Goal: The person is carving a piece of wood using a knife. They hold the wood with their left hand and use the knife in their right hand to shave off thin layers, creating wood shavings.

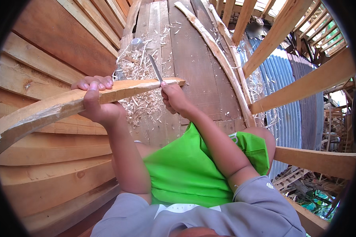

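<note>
A long wooden beam (47, 110) crosses from the left rim to the middle, its pale upper side freshly cut in places. My left hand (97, 98) wraps round it, thumb over the near side and fingers over the top. My right hand (173, 96) is closed on the handle of a knife (155, 68), just beside the beam's right end. The blade points up and away to the left, over the shavings; the handle is mostly hidden in my fist. Whether the blade touches the wood, I cannot tell.
Wood shavings (140, 104) cover the plank floor (192, 51), with a clear jar-like container (137, 42) farther off. A plank wall (47, 173) rises close at left. Long peeled poles (215, 49) lie to the right, beside railing posts (271, 35) and corrugated metal sheets (286, 91).
</note>
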`<state>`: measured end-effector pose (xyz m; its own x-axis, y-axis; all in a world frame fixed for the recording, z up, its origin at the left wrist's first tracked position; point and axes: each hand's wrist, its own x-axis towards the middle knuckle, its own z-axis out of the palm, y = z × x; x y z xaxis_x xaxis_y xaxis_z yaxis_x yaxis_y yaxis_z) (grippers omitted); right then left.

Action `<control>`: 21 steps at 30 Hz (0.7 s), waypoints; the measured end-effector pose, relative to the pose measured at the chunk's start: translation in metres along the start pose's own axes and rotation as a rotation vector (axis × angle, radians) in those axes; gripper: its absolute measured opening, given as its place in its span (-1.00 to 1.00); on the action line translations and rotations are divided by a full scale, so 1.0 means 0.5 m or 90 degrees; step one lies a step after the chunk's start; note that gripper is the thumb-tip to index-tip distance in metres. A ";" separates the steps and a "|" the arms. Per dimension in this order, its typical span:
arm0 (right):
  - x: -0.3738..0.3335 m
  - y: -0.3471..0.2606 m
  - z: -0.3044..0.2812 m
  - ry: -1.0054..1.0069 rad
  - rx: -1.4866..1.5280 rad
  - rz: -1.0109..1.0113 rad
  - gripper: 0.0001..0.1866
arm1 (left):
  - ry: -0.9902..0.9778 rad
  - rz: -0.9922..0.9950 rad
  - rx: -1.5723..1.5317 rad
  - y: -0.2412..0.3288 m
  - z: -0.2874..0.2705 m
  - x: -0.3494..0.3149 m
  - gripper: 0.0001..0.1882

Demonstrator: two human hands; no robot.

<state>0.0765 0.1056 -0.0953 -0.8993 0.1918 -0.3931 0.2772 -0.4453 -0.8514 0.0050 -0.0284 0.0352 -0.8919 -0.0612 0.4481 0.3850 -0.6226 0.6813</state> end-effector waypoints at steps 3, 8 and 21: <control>0.061 0.063 -0.060 0.209 -0.048 0.016 -0.53 | -0.002 -0.006 -0.009 0.001 0.028 0.001 -0.82; 0.024 0.026 -0.020 0.220 -0.222 0.078 -0.54 | 0.019 -0.003 0.000 0.004 0.006 0.006 -0.82; 0.043 0.020 -0.077 0.139 -0.166 0.131 -0.58 | -0.012 0.001 0.007 0.000 0.005 0.007 -0.81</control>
<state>0.0727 0.1389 -0.1254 -0.7305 0.3154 -0.6057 0.5460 -0.2628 -0.7955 0.0024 -0.0266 0.0383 -0.8865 -0.0479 0.4603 0.3898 -0.6133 0.6870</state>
